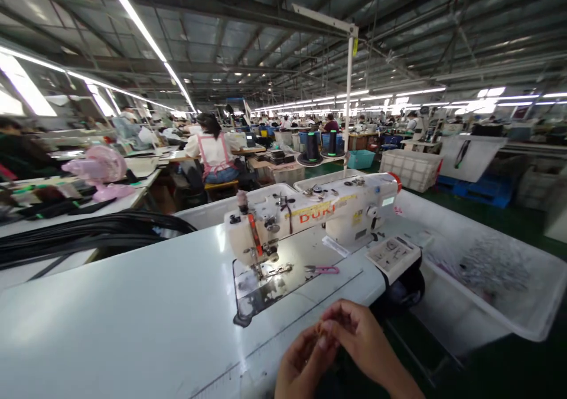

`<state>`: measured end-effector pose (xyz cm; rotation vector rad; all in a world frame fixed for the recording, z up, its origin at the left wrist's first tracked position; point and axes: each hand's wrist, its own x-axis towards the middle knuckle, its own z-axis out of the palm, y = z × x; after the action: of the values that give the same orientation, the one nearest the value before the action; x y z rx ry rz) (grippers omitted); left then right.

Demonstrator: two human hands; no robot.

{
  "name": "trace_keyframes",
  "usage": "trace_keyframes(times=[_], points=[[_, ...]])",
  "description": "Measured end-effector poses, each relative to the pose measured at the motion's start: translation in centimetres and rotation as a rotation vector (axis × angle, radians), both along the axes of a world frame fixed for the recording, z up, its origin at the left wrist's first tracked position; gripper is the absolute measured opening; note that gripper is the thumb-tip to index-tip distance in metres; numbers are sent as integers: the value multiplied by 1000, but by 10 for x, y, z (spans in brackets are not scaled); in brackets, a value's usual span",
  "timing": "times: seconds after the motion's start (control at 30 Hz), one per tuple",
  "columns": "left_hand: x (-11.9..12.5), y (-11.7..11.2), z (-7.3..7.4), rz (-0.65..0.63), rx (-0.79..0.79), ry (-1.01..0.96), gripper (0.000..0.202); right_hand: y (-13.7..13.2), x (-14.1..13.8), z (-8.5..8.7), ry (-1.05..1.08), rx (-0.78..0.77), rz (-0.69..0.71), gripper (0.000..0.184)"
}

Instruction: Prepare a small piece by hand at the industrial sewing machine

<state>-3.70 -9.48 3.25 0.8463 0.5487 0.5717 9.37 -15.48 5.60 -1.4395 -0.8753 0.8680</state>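
Pinching a small tan piece [319,329] between the fingertips of the left hand [305,360] and the right hand [358,334], holding it short of the sewing machine's [336,213] presser foot [261,266], leaving a heap of small pieces [491,263] lying in the tub [491,319] right of the machine.

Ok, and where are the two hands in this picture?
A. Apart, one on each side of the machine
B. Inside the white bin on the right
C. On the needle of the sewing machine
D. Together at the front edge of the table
D: the left hand and right hand meet at the front edge of the white table, in front of the sewing machine.
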Motion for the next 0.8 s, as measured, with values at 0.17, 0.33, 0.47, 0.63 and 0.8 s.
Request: trace_keyframes(times=[0.17, 0.33, 0.47, 0.63, 0.8], points=[[-43, 27, 2, 236, 39, 18, 35, 34, -30, -1, -86, 9, 106, 17], [-79, 46, 12, 274, 72, 46, 29, 59, -61, -3, 32, 61, 188, 28], [-93, 55, 15, 327, 47, 93, 25, 71, -76, -14, 75, 121, 151, 33], [-99, 80, 15, 323, -18, 167, 13, 88, -78, -27, 147, 160, 129, 38], [-91, 108, 20, 213, 58, 285, 4, 103, -68, -30, 268, 207, 205, 42]])
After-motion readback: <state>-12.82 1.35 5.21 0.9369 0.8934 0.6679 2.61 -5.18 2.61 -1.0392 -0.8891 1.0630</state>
